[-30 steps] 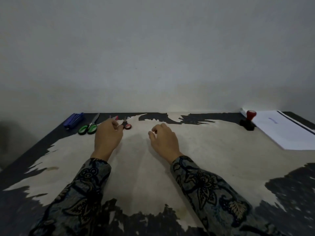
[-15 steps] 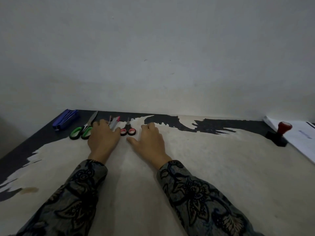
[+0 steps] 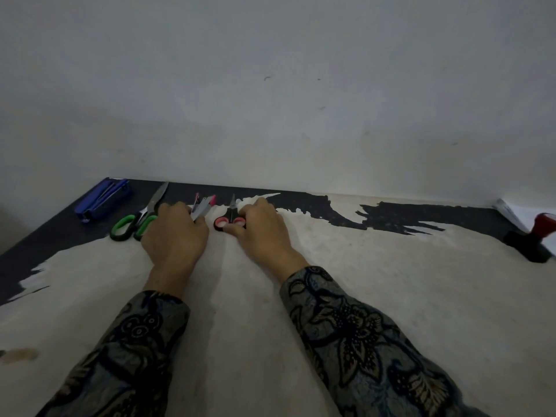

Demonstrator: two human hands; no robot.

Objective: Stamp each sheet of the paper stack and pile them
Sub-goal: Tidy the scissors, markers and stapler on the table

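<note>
Far right of both hands' fingers (image 3: 258,206): stamp (image 3: 538,239)

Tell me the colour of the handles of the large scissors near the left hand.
Green with black, best seen in the head view.

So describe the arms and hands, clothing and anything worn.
Both arms wear long sleeves: left sleeve and right sleeve in dark fabric with a pale floral, batik-like pattern, reaching the wrists. The left hand and right hand are bare; no rings or watch show.
</note>
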